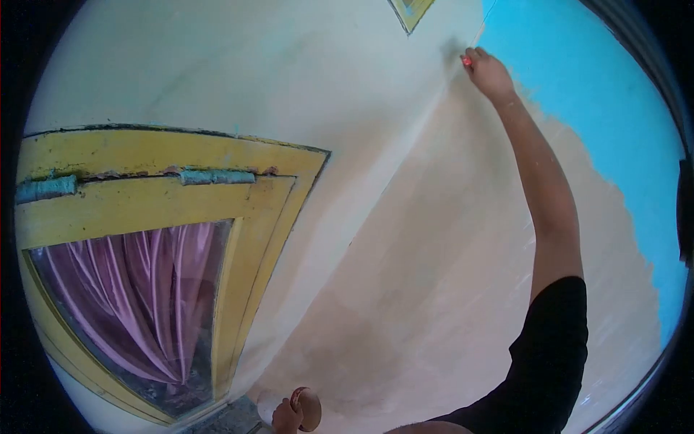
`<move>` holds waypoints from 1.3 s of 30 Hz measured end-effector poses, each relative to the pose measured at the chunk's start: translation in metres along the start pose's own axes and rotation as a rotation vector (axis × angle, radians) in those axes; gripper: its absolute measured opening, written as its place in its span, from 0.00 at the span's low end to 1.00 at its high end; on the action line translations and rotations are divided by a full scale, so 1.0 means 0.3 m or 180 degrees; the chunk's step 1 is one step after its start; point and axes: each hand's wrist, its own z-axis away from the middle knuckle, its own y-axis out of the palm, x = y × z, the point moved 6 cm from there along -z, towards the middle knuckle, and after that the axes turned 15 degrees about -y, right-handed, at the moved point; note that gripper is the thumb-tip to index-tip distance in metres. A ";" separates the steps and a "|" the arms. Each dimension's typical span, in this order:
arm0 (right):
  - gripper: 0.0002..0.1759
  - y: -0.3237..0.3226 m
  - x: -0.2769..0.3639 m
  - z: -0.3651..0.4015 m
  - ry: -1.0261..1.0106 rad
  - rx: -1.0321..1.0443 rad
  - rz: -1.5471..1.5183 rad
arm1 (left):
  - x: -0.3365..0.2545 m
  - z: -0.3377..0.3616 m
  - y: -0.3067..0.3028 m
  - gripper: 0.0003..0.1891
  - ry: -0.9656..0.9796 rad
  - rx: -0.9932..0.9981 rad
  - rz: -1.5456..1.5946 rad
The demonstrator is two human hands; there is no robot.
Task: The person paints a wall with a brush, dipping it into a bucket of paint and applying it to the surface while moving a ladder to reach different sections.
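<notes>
My right hand (pixel 490 74) is raised high against the wall, near the corner line where beige meets bright blue. Its fingers are closed around a small red-handled tool (pixel 468 62); the working end is hidden or too small to make out. Low at the bottom edge, my left hand (pixel 288 417) grips an open round container (pixel 311 409), pale outside and brownish inside. What the container holds cannot be made out. Blue paint (pixel 578 79) covers the upper right of the wall and ends in a ragged edge against the beige surface (pixel 434 239).
A yellow-framed window or door (pixel 275 210) with bluish hinges (pixel 217 177) fills the left. Behind its glass hangs a pink-purple curtain (pixel 137 289). Another yellow frame corner (pixel 410 18) shows at the top. A dark edge runs down the far right.
</notes>
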 end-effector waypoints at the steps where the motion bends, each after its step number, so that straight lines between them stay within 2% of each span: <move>1: 0.12 0.025 -0.043 0.010 0.0002 0.0025 -0.0002 | -0.017 0.007 -0.016 0.23 -0.0041 0.0079 0.0016; 3: 0.11 0.080 -0.085 0.043 0.0217 0.0226 0.0188 | -0.010 0.008 -0.003 0.24 -0.0085 0.0167 0.0026; 5: 0.11 0.166 0.017 0.123 -0.0561 0.0529 -0.0406 | 0.028 -0.043 0.036 0.19 -0.0039 -0.0137 -0.0040; 6: 0.12 0.231 0.096 0.176 -0.0748 0.0638 -0.0734 | 0.043 -0.055 0.046 0.19 -0.0034 -0.0123 -0.0063; 8: 0.14 0.279 0.357 0.317 -0.1085 0.0849 -0.1727 | 0.046 -0.070 0.075 0.20 -0.0011 -0.0178 -0.0188; 9: 0.15 0.281 0.504 0.400 -0.1254 0.1178 -0.2417 | 0.046 -0.077 0.093 0.20 0.0009 -0.0117 -0.0231; 10: 0.14 0.285 0.644 0.493 -0.1170 0.1372 -0.2517 | 0.048 -0.082 0.094 0.20 0.0024 -0.0184 -0.0212; 13: 0.12 0.086 0.956 0.640 -0.0920 0.1636 -0.2763 | 0.048 -0.082 0.086 0.20 0.0072 -0.0238 -0.0162; 17: 0.11 -0.072 1.154 0.890 0.1001 0.0152 -0.3621 | 0.024 -0.044 0.010 0.18 -0.0065 -0.0371 0.0362; 19: 0.08 -0.151 1.283 1.057 0.1950 0.0123 -0.4102 | 0.031 -0.045 -0.034 0.19 -0.0174 -0.0500 0.0484; 20: 0.08 -0.134 1.390 1.190 0.2630 0.0371 -0.4372 | 0.054 -0.075 -0.032 0.20 -0.0174 -0.0500 0.0504; 21: 0.08 -0.129 1.502 1.321 0.3319 0.0651 -0.4607 | 0.074 -0.101 -0.028 0.21 -0.0163 -0.0486 0.0519; 23: 0.10 -0.243 1.662 1.484 0.5136 0.0601 -0.5464 | 0.059 -0.106 -0.056 0.22 0.0027 -0.0524 0.0874; 24: 0.10 -0.301 1.717 1.536 0.5256 0.0603 -0.5505 | 0.025 -0.094 -0.086 0.22 0.0024 -0.0620 0.0759; 26: 0.12 -0.381 1.812 1.655 0.6146 0.0348 -0.5746 | -0.056 -0.084 -0.135 0.22 0.0062 -0.0672 0.0743; 29: 0.15 -0.461 1.828 1.737 0.6674 0.0178 -0.5628 | -0.146 -0.058 -0.179 0.22 0.0491 -0.0653 0.0883; 31: 0.18 -0.486 1.798 1.756 0.6738 -0.0084 -0.5563 | -0.197 -0.058 -0.185 0.23 0.0555 -0.0599 0.0909; 32: 0.19 -0.491 1.778 1.758 0.6757 -0.0110 -0.5437 | -0.224 -0.052 -0.189 0.24 0.0773 -0.0746 0.0832; 33: 0.19 -0.500 1.758 1.753 0.6702 -0.0115 -0.5410 | -0.244 -0.041 -0.183 0.24 0.0665 -0.0410 0.1130; 34: 0.19 -0.510 1.736 1.738 0.6527 -0.0091 -0.5351 | -0.304 0.005 -0.216 0.22 0.0718 -0.0498 0.0806; 35: 0.14 -0.508 1.725 1.715 0.6507 -0.0151 -0.5495 | -0.322 0.017 -0.220 0.21 0.0886 -0.0505 0.0895; 36: 0.14 -0.503 1.738 1.707 0.6584 -0.0067 -0.5532 | -0.340 0.026 -0.227 0.20 0.1090 -0.0523 0.1006; 38: 0.14 -0.496 1.743 1.665 0.5730 0.0379 -0.5631 | -0.370 0.053 -0.241 0.19 0.1037 -0.0473 0.0931; 39: 0.14 -0.493 1.751 1.655 0.5771 0.0402 -0.5659 | -0.379 0.075 -0.245 0.18 0.1060 -0.0427 0.0912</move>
